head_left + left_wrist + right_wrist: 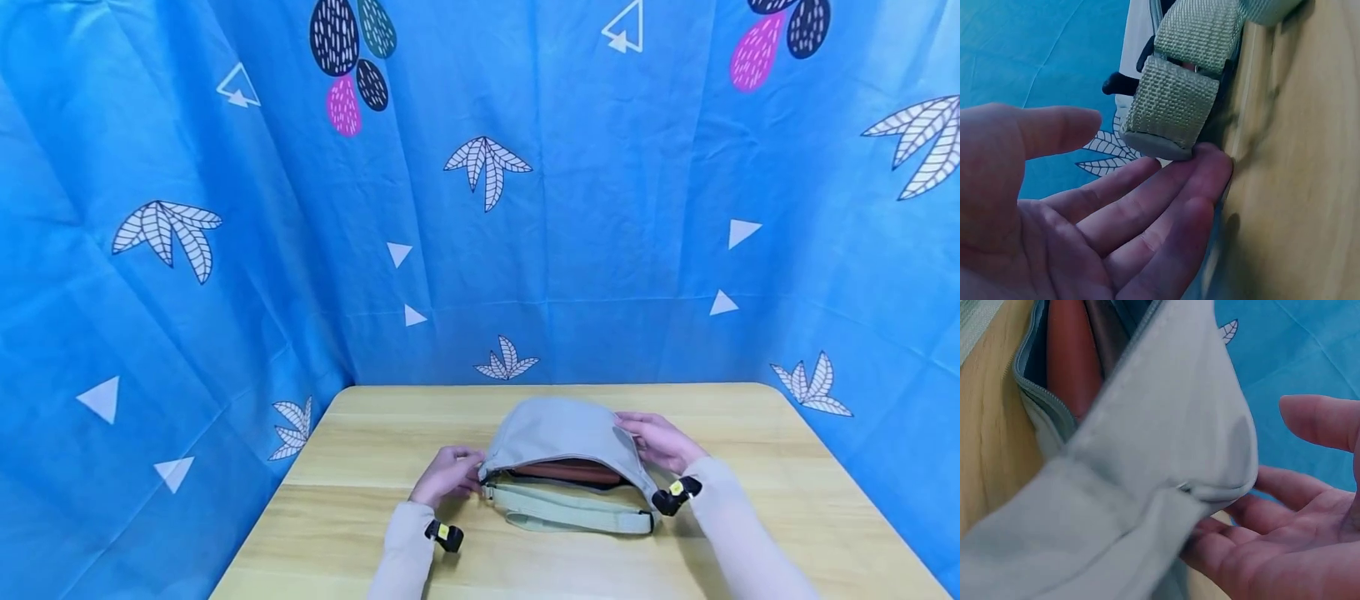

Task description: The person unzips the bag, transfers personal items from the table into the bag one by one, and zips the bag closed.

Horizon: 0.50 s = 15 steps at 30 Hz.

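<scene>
A pale grey waist bag (558, 429) lies on the table, its zipped mouth gaping towards me. Inside shows a reddish-brown thing (1072, 356), whose kind I cannot tell. A light green webbing strap (573, 510) stretches along the near side. At the bag's left end is my left hand (448, 477); in the left wrist view its fingers reach under the strap's end (1169, 103), thumb apart. My right hand (662, 442) is at the bag's right end. In the right wrist view, its fingers touch the underside of the bag's corner, and the thumb stands away from the fabric.
The wooden table (360, 442) has rounded far corners. A blue patterned cloth (600, 208) hangs behind it and along both sides. Each wrist carries a small black camera, such as the left one (448, 536).
</scene>
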{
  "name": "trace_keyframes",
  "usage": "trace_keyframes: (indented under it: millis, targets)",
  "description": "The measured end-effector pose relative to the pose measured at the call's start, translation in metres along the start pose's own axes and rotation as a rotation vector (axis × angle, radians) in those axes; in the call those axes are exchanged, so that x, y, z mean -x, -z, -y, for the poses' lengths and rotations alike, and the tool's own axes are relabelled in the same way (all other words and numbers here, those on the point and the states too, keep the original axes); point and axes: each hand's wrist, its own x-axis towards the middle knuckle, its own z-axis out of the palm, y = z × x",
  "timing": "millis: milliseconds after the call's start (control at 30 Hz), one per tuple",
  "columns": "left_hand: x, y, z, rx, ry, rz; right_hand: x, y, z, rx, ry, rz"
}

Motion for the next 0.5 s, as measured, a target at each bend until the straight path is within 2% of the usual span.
trace_keyframes:
  millis: [100, 233, 333, 400, 500]
  targets:
    - [-0.003, -0.001, -0.002, -0.040, -0.026, 0.007, 0.006, -0.002, 0.011, 0.013, 0.023, -0.031]
    - [-0.005, 0.000, -0.004, -0.077, -0.048, 0.001, 0.020, -0.014, 0.034, -0.014, 0.102, -0.065]
    - [-0.004, 0.002, -0.003, -0.081, -0.049, 0.001, 0.033, -0.032, 0.051, -0.029, 0.191, -0.127]
    - [-0.003, 0.003, -0.003, -0.076, -0.048, 0.006, 0.041, -0.046, 0.061, -0.089, 0.258, -0.154]
    - [-0.003, 0.007, -0.002, -0.082, -0.067, 0.008, 0.048, -0.069, 0.072, -0.178, 0.347, -0.116]
